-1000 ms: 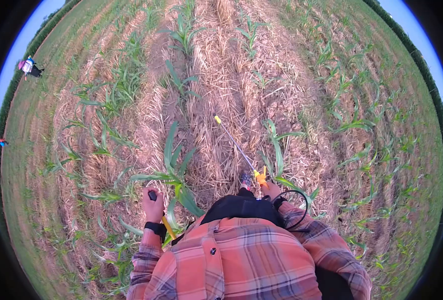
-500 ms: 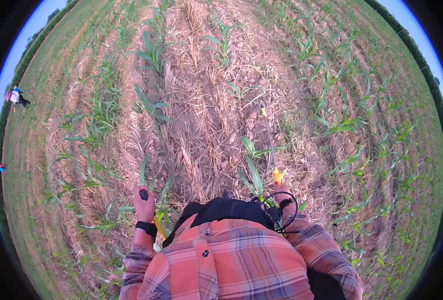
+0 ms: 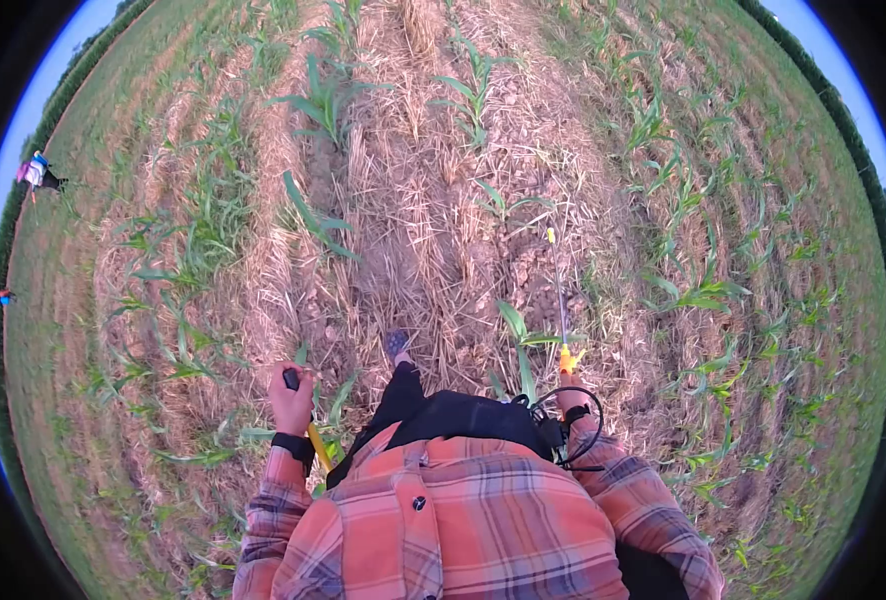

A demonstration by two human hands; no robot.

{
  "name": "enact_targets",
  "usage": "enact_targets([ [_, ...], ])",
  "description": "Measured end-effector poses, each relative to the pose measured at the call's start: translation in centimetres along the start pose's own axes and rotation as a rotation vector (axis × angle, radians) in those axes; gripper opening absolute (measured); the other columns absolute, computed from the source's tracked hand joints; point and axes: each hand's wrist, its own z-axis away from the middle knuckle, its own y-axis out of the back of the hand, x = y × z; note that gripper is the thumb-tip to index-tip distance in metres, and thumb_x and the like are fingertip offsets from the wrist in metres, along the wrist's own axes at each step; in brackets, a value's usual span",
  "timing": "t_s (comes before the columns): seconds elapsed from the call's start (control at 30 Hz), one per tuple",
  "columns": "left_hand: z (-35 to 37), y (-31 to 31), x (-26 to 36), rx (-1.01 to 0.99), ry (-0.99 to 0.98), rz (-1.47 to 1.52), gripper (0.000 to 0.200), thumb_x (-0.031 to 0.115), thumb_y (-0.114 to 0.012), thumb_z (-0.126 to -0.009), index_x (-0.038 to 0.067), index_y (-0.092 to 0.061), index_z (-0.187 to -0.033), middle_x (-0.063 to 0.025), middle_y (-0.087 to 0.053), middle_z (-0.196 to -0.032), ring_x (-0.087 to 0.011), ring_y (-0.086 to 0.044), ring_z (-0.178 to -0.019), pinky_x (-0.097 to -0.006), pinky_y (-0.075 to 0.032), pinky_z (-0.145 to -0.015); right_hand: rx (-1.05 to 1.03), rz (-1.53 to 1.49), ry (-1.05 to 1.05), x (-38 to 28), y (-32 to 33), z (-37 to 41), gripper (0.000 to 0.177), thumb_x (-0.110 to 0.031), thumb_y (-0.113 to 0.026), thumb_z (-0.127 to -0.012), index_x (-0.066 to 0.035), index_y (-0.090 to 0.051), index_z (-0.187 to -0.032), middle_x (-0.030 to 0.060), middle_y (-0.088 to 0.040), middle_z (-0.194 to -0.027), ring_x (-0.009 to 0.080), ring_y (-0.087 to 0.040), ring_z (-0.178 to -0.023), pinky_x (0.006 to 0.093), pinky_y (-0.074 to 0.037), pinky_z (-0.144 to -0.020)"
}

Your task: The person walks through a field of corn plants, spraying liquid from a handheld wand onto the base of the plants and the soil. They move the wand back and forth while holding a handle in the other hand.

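At lower left, my left hand point(image 3: 291, 405) is closed around the black grip point(image 3: 291, 379) of a yellow lever point(image 3: 320, 447), which slants down beside my body. My right hand point(image 3: 572, 397) is wrapped round the handle of a spray wand point(image 3: 563, 308). Its yellow fitting point(image 3: 569, 358) shows above my fingers, and the thin rod reaches forward to a yellow nozzle point(image 3: 551, 235) over the straw-covered soil. A black hose point(image 3: 601, 425) loops beside my right wrist. Close to the rod's left side grows a young corn plant point(image 3: 515, 325). The handle inside my right fist is mostly hidden.
Rows of young corn point(image 3: 325, 105) run ahead and to both sides, with dry straw point(image 3: 408, 220) between them. My shoe point(image 3: 397, 344) is on the ground in the middle. Two people, one nearer point(image 3: 36, 172) and one smaller point(image 3: 4, 296), are far off at left.
One foot has come into view ahead of my body. The wand and my right hand have shifted slightly right and down in view; both hands keep their grips.
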Motion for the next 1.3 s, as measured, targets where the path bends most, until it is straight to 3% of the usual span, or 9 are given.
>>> enact_targets([
  [0.2,-7.2,1.5,-2.1,0.044,-0.059,-0.012,0.013,0.002,-0.055,-0.071,0.008,-0.044,-0.076,0.0013,-0.042,-0.058,-0.0053,-0.039,-0.042,-0.0201,-0.032,-0.036,-0.119,-0.018,0.119,-7.3,-5.8,-3.5,0.037,-0.037,-0.044,-0.08,-0.002,-0.053,-0.073,0.0077,-0.051,-0.051,0.0172,-0.049,-0.041,0.0312,-0.037,-0.037],
  [0.3,-10.4,2.8,0.2,0.033,0.083,0.1,0.014,0.002,-0.055,-0.072,0.008,-0.043,-0.077,0.0014,-0.042,-0.057,-0.0053,-0.04,-0.041,-0.0198,-0.032,-0.035,-0.129,0.042,0.094,-9.9,-10.8,-6.1,0.039,-0.038,-0.044,-0.081,-0.002,-0.052,-0.069,0.0065,-0.049,-0.048,0.0153,-0.049,-0.039,0.0301,-0.035,-0.035],
  [0.57,-18.5,4.1,-1.1,0.039,0.117,0.145,0.015,0.001,-0.054,-0.072,0.009,-0.042,-0.077,0.0019,-0.042,-0.059,-0.0053,-0.04,-0.041,-0.0197,-0.032,-0.035,-0.215,0.292,0.33,-24.2,-15.3,-3.5,0.036,-0.037,-0.045,-0.081,-0.004,-0.057,-0.077,0.0059,-0.055,-0.054,0.0162,-0.053,-0.046,0.0297,-0.042,-0.045],
  [0.63,-20.0,3.9,-1.5,0.03,0.054,0.098,0.015,0.0,-0.052,-0.073,0.008,-0.042,-0.081,0.0015,-0.041,-0.058,-0.0051,-0.04,-0.038,-0.0184,-0.032,-0.032,-0.357,0.261,0.392,-27.3,-15.2,-2.7,0.034,-0.036,-0.045,-0.082,-0.004,-0.057,-0.078,0.0041,-0.055,-0.054,0.0137,-0.053,-0.045,0.0276,-0.041,-0.044],
  [0.67,-20.6,3.9,-1.3,0.028,0.051,0.101,0.015,0.0,-0.052,-0.073,0.008,-0.042,-0.081,0.0015,-0.041,-0.058,-0.0051,-0.04,-0.038,-0.0184,-0.032,-0.032,-0.449,0.221,0.315,-28.9,-15.0,-2.4,0.034,-0.036,-0.046,-0.08,-0.003,-0.056,-0.079,0.0081,-0.059,-0.064,0.0224,-0.059,-0.059,0.0347,-0.045,-0.054],
  [0.8,-22.4,3.3,0.1,0.017,0.14,0.176,0.015,0.0,-0.052,-0.074,0.008,-0.042,-0.081,0.0015,-0.042,-0.058,-0.005,-0.04,-0.037,-0.0185,-0.032,-0.032,-0.658,0.05,0.111,-34.7,-14.6,-1.5,0.022,-0.025,-0.048,-0.082,-0.004,-0.052,-0.086,0.0021,-0.056,-0.06,0.01,-0.055,-0.05,0.0232,-0.044,-0.043],
  [1.0,-26.5,1.1,3.0,0.058,0.11,0.121,0.015,-0.001,-0.051,-0.074,0.008,-0.041,-0.081,0.0013,-0.042,-0.056,-0.005,-0.039,-0.037,-0.0185,-0.032,-0.032,-0.796,-0.106,0.029,-35.8,-16.7,-7.2,0.025,-0.025,-0.046,-0.085,-0.001,-0.047,-0.09,0.0067,-0.056,-0.067,0.0144,-0.059,-0.057,0.0253,-0.048,-0.047],
  [1.27,-33.5,-5.5,7.5,-0.023,0.054,0.047,0.013,0.003,-0.052,-0.075,0.01,-0.042,-0.079,0.0021,-0.041,-0.056,-0.005,-0.04,-0.039,-0.0199,-0.032,-0.035,-0.83,-0.404,-0.124,-36.3,-13.9,-17.7,0.016,-0.014,-0.05,-0.082,0.002,-0.05,-0.082,0.0079,-0.056,-0.065,0.0158,-0.057,-0.056,0.0265,-0.048,-0.049],
  [1.3,-34.2,-6.4,8.2,-0.039,0.041,0.06,0.013,0.003,-0.052,-0.074,0.009,-0.042,-0.079,0.0023,-0.041,-0.055,-0.005,-0.039,-0.039,-0.0198,-0.032,-0.034,-0.731,-0.402,-0.137,-37.5,-12.6,-18.0,0.013,-0.012,-0.051,-0.08,0.001,-0.05,-0.081,0.0075,-0.055,-0.064,0.0163,-0.056,-0.054,0.0272,-0.048,-0.05],
])
